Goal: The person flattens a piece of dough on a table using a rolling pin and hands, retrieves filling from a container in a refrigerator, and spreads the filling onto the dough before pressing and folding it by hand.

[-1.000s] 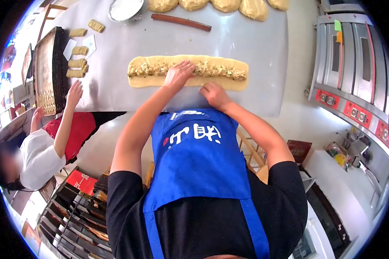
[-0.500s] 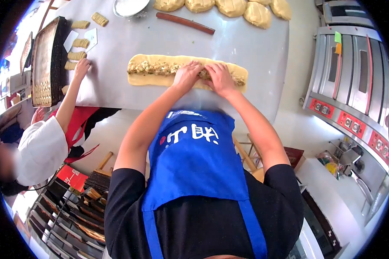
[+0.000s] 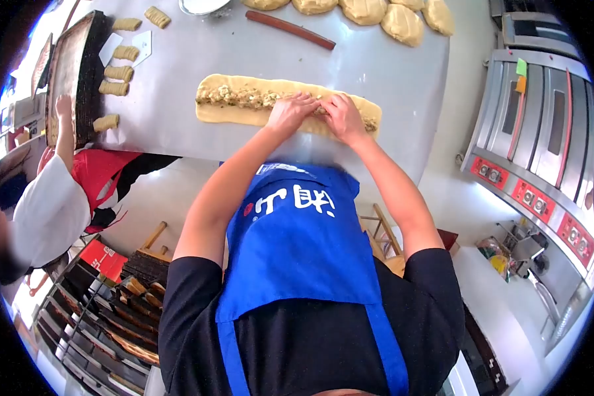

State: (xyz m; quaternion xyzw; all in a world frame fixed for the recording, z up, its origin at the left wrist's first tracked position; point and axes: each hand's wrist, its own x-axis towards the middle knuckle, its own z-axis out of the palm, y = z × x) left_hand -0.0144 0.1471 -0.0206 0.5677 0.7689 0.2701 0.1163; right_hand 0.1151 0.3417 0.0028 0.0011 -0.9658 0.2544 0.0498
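Note:
A long flat sheet of yellow dough (image 3: pixel 237 117) lies crosswise on the metal table in front of me. Along its middle runs a line of crumbly, pale brown filling (image 3: pixel 237 98). My left hand (image 3: pixel 290 112) is bent over this line right of centre, fingers together and pressed on the filling. Close beside it, my right hand (image 3: pixel 343 117) pinches at the same line with curled fingers. The fingertips of both hands nearly meet, and they hide the filling beneath them.
A wooden rolling stick (image 3: pixel 290 30) lies beyond the dough. Several dough lumps (image 3: pixel 402 25) and a metal bowl (image 3: pixel 203 5) sit at the far edge. At left are small ridged dough pieces (image 3: pixel 117 72), white scrapers (image 3: pixel 142 47), a dark baking tray (image 3: pixel 79 72) and a co-worker's hand (image 3: pixel 63 105).
My hands stay on the filling, with the right fingers now more curled. The co-worker's hand has moved left from the ridged pieces to the tray. The view has shifted slightly.

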